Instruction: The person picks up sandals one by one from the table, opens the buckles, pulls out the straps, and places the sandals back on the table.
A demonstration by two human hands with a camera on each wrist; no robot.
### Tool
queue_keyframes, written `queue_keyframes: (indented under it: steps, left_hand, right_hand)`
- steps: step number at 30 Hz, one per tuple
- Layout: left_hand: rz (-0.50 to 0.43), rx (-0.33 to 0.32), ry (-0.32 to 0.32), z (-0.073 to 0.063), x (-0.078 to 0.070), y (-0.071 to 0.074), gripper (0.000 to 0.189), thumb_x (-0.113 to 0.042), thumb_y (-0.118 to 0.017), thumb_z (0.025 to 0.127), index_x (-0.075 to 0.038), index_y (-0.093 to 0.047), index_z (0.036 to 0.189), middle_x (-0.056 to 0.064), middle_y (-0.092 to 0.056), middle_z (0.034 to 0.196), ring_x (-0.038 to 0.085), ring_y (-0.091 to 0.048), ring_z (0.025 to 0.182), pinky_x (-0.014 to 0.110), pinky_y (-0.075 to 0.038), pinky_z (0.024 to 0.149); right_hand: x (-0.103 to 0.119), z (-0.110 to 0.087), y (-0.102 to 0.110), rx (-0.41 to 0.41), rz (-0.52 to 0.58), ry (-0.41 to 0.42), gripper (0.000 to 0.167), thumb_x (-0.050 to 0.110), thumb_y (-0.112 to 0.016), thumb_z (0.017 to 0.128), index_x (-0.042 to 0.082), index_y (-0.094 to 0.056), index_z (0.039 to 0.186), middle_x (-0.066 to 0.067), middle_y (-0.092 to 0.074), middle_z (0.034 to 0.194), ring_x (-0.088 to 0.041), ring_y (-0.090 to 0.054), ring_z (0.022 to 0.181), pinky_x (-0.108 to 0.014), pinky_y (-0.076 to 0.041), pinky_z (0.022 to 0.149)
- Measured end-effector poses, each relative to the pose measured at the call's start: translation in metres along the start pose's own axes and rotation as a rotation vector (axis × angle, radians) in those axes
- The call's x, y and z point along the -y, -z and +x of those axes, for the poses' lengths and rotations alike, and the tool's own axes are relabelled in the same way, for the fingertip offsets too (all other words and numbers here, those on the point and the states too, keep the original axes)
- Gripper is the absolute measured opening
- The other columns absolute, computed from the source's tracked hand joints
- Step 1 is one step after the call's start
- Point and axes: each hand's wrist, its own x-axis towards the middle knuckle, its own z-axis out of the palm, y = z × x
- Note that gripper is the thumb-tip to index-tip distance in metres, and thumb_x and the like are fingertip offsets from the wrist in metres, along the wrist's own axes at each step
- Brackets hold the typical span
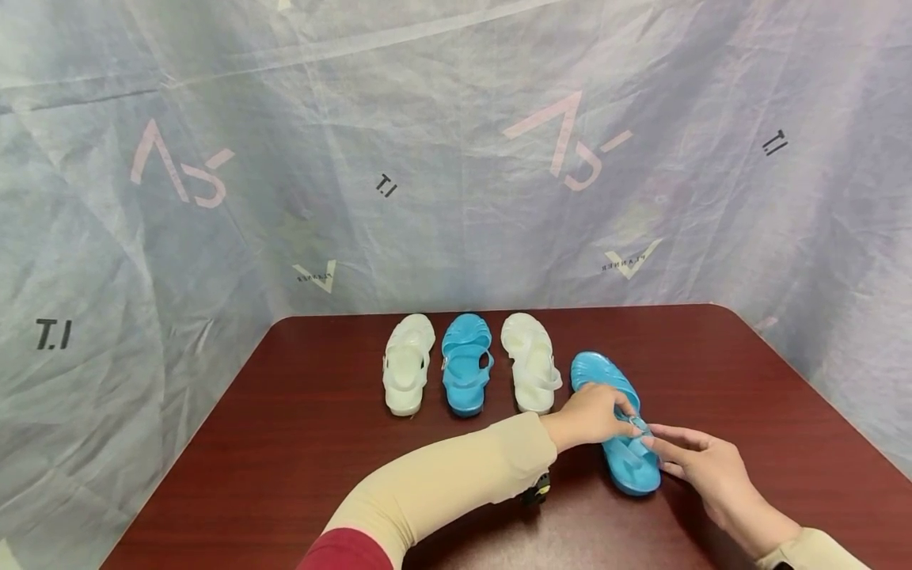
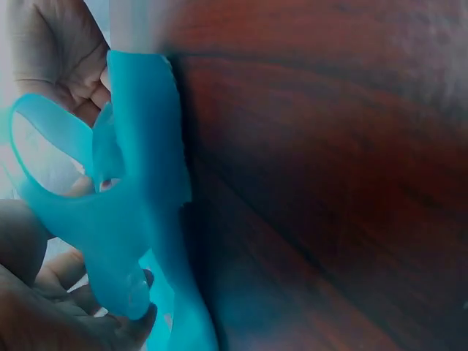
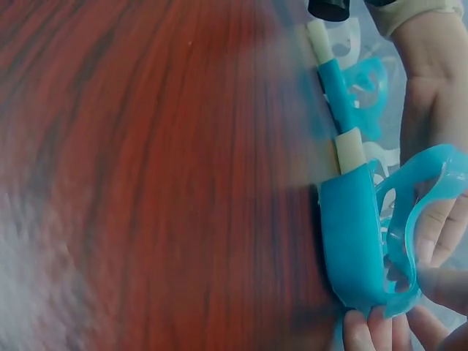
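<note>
Toward the table's right side, a blue sandal (image 1: 630, 463) lies at a slant, toe away from me. My left hand (image 1: 594, 416) reaches over it and pinches its strap (image 2: 124, 292) near the side fastening. From the other side my right hand (image 1: 712, 469) grips the same sandal at its strap and side edge. In the right wrist view, fingertips (image 3: 358, 333) of the right hand press the low side of the sole while the thumb meets the strap. The heel strap stands up in a loop (image 2: 51, 131). The fastening itself is partly covered by fingers.
Left of the held sandal, a row stands toward the table's back: a white sandal (image 1: 404, 368), a second blue sandal (image 1: 466, 372) and another white sandal (image 1: 530, 364). The dark red wooden table (image 1: 285, 443) meets a grey printed cloth (image 1: 442, 158) behind and at the sides.
</note>
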Motion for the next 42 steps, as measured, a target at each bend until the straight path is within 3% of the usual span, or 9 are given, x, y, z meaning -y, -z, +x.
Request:
queue_keyframes:
  steps: [5, 12, 21, 28, 34, 42]
  left_hand:
    - [-0.073, -0.001, -0.055, 0.002, 0.003, 0.0, 0.022, -0.037, -0.072, 0.086, -0.029, -0.072, 0.106, -0.022, -0.067, 0.099, -0.008, -0.057, 0.091, 0.005, -0.041, 0.071]
    - [-0.178, 0.005, -0.01, 0.005, 0.006, 0.001, 0.017, -0.033, -0.076, 0.084, -0.025, -0.075, 0.099, -0.02, -0.068, 0.087, -0.009, -0.055, 0.079, 0.006, -0.041, 0.066]
    - [-0.323, 0.028, -0.001, 0.006, 0.011, -0.002, 0.015, -0.026, -0.077, 0.083, -0.017, -0.078, 0.094, -0.012, -0.071, 0.081, -0.008, -0.055, 0.072, 0.008, -0.044, 0.062]
    - [-0.29, 0.028, 0.014, 0.007, 0.009, -0.004, 0.014, -0.029, -0.077, 0.082, -0.02, -0.08, 0.092, -0.015, -0.071, 0.08, -0.009, -0.054, 0.074, 0.008, -0.043, 0.062]
    - [-0.284, 0.039, 0.007, 0.007, 0.009, -0.002, 0.016, -0.029, -0.077, 0.082, -0.019, -0.079, 0.094, -0.014, -0.072, 0.083, -0.008, -0.055, 0.075, 0.007, -0.043, 0.063]
    - [-0.296, 0.05, 0.006, 0.009, 0.008, -0.002, 0.017, -0.03, -0.076, 0.084, -0.02, -0.079, 0.097, -0.014, -0.072, 0.083, -0.008, -0.055, 0.076, 0.008, -0.043, 0.064]
  right_hand:
    - [0.002, -0.001, 0.002, -0.024, -0.007, 0.012, 0.046, 0.034, -0.076, 0.084, 0.001, -0.069, 0.116, 0.014, -0.067, 0.097, -0.002, -0.068, 0.08, -0.027, -0.058, 0.077]
    - [0.001, 0.0, 0.005, -0.008, -0.067, 0.06, 0.047, 0.032, -0.073, 0.087, -0.005, -0.068, 0.115, 0.011, -0.071, 0.096, -0.004, -0.07, 0.08, -0.029, -0.058, 0.076]
    - [0.003, 0.001, -0.002, -0.07, -0.149, 0.086, 0.051, 0.039, -0.071, 0.088, -0.004, -0.068, 0.115, 0.008, -0.073, 0.095, -0.007, -0.07, 0.075, -0.022, -0.057, 0.072]
    - [0.004, 0.0, -0.005, -0.108, -0.172, 0.094, 0.053, 0.042, -0.07, 0.087, -0.003, -0.068, 0.116, 0.006, -0.073, 0.095, -0.006, -0.07, 0.074, -0.022, -0.057, 0.071]
    - [0.002, 0.0, 0.0, -0.067, -0.182, 0.076, 0.055, 0.044, -0.07, 0.087, 0.0, -0.067, 0.119, 0.005, -0.07, 0.106, -0.006, -0.07, 0.079, -0.023, -0.057, 0.075]
    - [-0.005, -0.003, 0.009, 0.011, -0.059, 0.019, 0.042, 0.031, -0.069, 0.091, -0.002, -0.067, 0.116, 0.013, -0.072, 0.092, -0.006, -0.07, 0.08, -0.024, -0.057, 0.077]
